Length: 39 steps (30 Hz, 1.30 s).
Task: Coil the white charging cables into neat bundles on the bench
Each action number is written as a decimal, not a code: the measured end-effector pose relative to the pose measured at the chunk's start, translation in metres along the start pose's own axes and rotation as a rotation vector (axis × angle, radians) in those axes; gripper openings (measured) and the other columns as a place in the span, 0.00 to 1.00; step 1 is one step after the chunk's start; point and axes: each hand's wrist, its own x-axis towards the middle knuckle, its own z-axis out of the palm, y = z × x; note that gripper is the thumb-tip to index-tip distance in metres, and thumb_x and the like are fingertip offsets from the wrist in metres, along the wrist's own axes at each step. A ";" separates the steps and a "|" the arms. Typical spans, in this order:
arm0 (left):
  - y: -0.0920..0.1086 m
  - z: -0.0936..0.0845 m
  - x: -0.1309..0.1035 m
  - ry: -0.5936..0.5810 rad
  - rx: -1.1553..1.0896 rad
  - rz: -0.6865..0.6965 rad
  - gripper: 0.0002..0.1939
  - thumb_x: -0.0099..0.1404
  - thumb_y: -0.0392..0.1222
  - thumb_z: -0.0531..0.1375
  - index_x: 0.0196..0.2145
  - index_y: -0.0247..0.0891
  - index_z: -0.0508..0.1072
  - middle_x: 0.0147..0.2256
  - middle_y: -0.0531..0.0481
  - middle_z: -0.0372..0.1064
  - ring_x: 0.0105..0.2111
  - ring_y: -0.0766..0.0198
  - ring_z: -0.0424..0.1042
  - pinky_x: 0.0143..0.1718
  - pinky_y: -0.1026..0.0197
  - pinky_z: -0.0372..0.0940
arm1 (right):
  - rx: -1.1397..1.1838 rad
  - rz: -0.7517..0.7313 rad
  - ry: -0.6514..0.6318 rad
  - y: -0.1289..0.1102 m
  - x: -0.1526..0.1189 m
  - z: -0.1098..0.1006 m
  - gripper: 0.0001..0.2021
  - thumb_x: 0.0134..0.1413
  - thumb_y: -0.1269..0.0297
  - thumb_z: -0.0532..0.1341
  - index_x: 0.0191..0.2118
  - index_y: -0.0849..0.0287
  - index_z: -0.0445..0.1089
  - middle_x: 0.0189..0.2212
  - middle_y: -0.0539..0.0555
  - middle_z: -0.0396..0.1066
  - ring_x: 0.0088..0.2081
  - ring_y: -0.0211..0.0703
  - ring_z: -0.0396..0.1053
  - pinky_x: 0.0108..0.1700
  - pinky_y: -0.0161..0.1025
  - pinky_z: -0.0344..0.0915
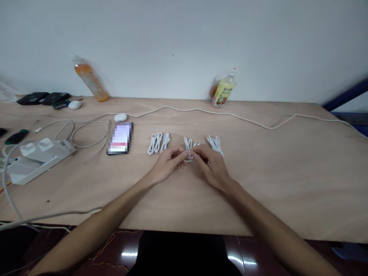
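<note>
Between my two hands is a white cable (188, 143) folded into a small bundle, its loops pointing away from me. My left hand (169, 162) pinches it from the left with thumb and fingers. From the other side, my right hand (211, 165) grips the same bundle near its middle, fingers closed. What exactly sits between the fingertips is too small to make out. Several coiled white cables (158, 143) lie side by side just left of my hands. More bundled white cable (215, 145) lies beyond my right hand, partly covered by it.
A phone (120, 138) and a white earbud case (120, 117) lie to the left. Further left is a white power strip (46, 165) with cords. A long white cord (201, 110) crosses the wooden table (287, 184). An orange drink bottle (91, 81) and a yellow-labelled bottle (224, 90) stand by the wall.
</note>
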 end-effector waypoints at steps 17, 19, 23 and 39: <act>0.003 0.002 -0.004 0.110 0.234 0.223 0.13 0.74 0.50 0.61 0.37 0.39 0.77 0.33 0.50 0.77 0.33 0.62 0.72 0.36 0.60 0.65 | 0.076 0.145 -0.011 -0.008 -0.001 0.005 0.12 0.74 0.55 0.59 0.37 0.52 0.70 0.25 0.48 0.70 0.25 0.42 0.65 0.34 0.41 0.63; 0.002 0.002 -0.004 0.121 0.294 0.242 0.12 0.75 0.49 0.61 0.37 0.40 0.77 0.34 0.50 0.78 0.34 0.61 0.73 0.36 0.60 0.66 | 0.156 0.204 -0.031 -0.008 -0.002 0.007 0.13 0.74 0.53 0.60 0.37 0.53 0.70 0.27 0.47 0.71 0.23 0.40 0.63 0.31 0.40 0.63; -0.001 0.000 -0.003 0.142 0.369 0.272 0.11 0.75 0.47 0.60 0.36 0.40 0.75 0.34 0.50 0.77 0.34 0.61 0.73 0.37 0.61 0.66 | 0.325 0.296 -0.075 -0.005 -0.002 0.008 0.16 0.71 0.46 0.62 0.38 0.54 0.71 0.32 0.49 0.72 0.24 0.38 0.63 0.27 0.38 0.62; -0.004 0.001 -0.003 0.146 0.430 0.288 0.12 0.75 0.49 0.58 0.35 0.41 0.72 0.32 0.50 0.72 0.33 0.60 0.68 0.37 0.59 0.64 | 0.293 0.323 -0.063 -0.004 0.003 0.000 0.20 0.64 0.42 0.68 0.32 0.54 0.74 0.23 0.46 0.64 0.26 0.40 0.59 0.28 0.39 0.57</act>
